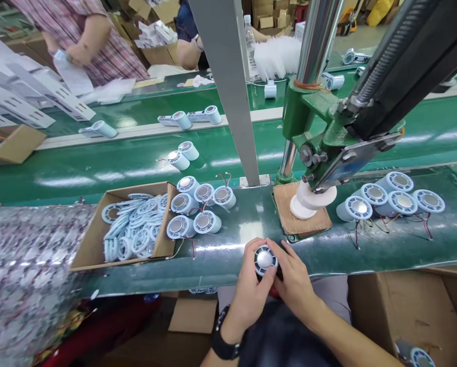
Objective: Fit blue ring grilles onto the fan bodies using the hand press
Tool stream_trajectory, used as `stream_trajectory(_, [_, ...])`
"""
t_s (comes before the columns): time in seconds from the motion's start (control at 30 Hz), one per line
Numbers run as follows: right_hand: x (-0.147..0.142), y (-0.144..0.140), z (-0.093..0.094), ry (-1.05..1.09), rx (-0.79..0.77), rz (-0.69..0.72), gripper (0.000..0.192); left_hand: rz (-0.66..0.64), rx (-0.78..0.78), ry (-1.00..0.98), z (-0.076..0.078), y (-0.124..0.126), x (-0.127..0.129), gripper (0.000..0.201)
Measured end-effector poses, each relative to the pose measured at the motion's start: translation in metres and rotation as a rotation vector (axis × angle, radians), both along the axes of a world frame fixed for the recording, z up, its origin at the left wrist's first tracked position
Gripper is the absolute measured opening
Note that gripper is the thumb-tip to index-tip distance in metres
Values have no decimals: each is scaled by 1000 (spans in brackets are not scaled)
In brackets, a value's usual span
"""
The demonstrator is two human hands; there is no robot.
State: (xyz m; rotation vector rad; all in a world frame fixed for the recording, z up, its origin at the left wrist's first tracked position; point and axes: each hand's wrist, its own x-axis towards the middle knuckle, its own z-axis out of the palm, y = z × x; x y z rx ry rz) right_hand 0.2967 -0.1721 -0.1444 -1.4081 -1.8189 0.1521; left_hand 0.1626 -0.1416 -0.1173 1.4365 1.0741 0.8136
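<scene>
Between my two hands, at the near edge of the green bench, is a light-blue fan housing (265,259) with a silver disc in its slotted face, turned up toward me. My left hand (251,285) wraps its left side, thumb along the lower rim. My right hand (294,278) grips it from the right, with fingertips at the top rim. Just beyond my hands stands a green hand press with a white round press head (313,199) above a cardboard pad (322,224). The underside of the housing is hidden by my fingers.
A carton (170,224) of light-blue rings stands left, beside several fan housings (207,221) with wires. More housings (402,201) sit right of the press. A grey post (236,97) rises behind the bench. Across the green conveyor (136,168), a person (86,41) holds a bag.
</scene>
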Motion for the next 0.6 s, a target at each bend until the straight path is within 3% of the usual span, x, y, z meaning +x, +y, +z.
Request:
stream_trajectory(0.1, [0, -1, 0, 0, -5, 0, 67, -208, -120, -96, -1, 8, -21, 53])
stream_trajectory(0.23, [-1, -1, -2, 2, -25, 3, 62, -301, -171, -225, -7, 12, -33, 62])
stream_trajectory(0.4, [1, -1, -3, 5, -32, -5, 70, -226, -127, -186, -11, 6, -27, 70])
stream_trajectory(0.6, [1, 0, -12, -28, -61, 21, 93, -19, -61, -4, -11, -4, -13, 76])
